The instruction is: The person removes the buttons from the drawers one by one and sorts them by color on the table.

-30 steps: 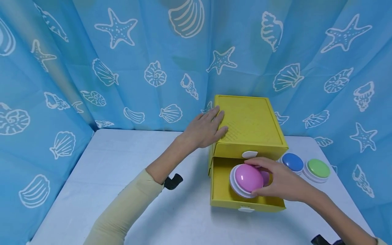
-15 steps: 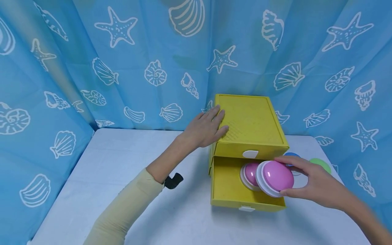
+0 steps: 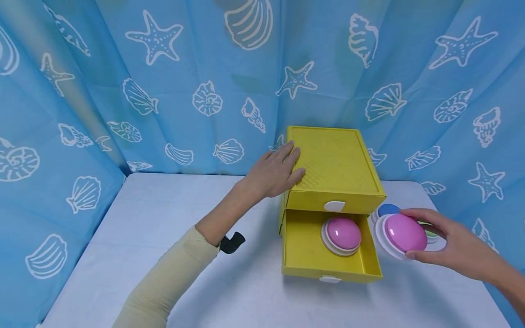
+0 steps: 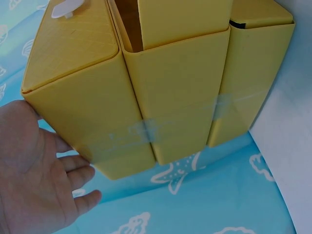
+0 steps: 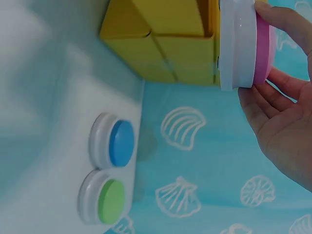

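My right hand (image 3: pixel 463 243) grips a pink push button (image 3: pixel 406 232) with a white base, between thumb and fingers. It is held in the air just right of the pulled-out drawer (image 3: pixel 301 255), tilted in the head view. A second pink push button (image 3: pixel 343 233) sits inside that drawer. My left hand (image 3: pixel 270 175) rests with extended fingers on the top left edge of the yellow drawer unit (image 3: pixel 336 157). In the left wrist view, that hand (image 4: pixel 48 180) lies along the corner of the unit, holding nothing.
A blue push button (image 5: pixel 122 143) and a green push button (image 5: pixel 111 201) stand side by side on the white table (image 3: pixel 164 218), right of the drawer unit. Behind hangs a blue shell-patterned curtain (image 3: pixel 176 105). Clear tape (image 4: pixel 151 129) runs across the unit's side.
My right hand has lifted the held pink button out of the drawer and carried it right, uncovering the other pink button. My left hand has stayed in place.
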### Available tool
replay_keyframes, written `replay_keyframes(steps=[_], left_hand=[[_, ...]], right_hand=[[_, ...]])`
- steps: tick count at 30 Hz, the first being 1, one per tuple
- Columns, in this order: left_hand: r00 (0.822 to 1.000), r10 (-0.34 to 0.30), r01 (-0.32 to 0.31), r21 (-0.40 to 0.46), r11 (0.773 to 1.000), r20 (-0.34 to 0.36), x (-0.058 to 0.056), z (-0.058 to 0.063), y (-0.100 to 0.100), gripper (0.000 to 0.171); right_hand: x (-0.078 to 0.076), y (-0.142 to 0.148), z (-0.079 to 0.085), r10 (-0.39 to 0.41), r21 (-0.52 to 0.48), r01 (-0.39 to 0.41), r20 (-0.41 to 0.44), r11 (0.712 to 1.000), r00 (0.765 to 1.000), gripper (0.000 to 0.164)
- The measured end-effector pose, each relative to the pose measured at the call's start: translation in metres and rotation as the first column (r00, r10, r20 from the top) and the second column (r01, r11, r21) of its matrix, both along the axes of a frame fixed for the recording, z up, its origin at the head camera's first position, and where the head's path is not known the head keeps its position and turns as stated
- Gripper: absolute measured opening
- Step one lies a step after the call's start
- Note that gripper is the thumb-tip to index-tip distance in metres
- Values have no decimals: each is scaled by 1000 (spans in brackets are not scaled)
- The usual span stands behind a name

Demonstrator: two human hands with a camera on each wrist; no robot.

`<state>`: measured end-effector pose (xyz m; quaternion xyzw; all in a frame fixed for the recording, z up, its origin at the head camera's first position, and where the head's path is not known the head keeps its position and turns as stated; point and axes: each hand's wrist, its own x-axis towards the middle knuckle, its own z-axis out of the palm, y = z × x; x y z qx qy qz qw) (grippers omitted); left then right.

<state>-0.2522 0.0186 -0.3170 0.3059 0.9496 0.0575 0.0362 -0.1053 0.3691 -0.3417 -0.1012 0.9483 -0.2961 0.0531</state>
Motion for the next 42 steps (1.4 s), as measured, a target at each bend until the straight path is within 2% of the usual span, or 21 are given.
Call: replay_keyframes(steps=[6,16,25,35,42], left_hand=[[1000,7,-7,2,1000,0,0,0,-1,65],[1000,-7,7,-11,1000,-3,0,0,-3,65],[1000,-4,4,-10,1000,-8,0,0,-2,65],[1000,4,-4,-8,1000,-9,-1,-2,0,65],[1000,-8,8,-10,1000,-16,0,0,-1,64]], right_hand=[[-3,18,-15,-21,19,20,32,1000,999,82],[-7,41,-47,-59,5,59,133,998,989,85],[-8,49,-73,-77,-17,84,252,996,965,91],[-12,55,-101,-103,-23,114,270,993,957,92],[-13,59,-114,-132,3,137,280,991,951,98]])
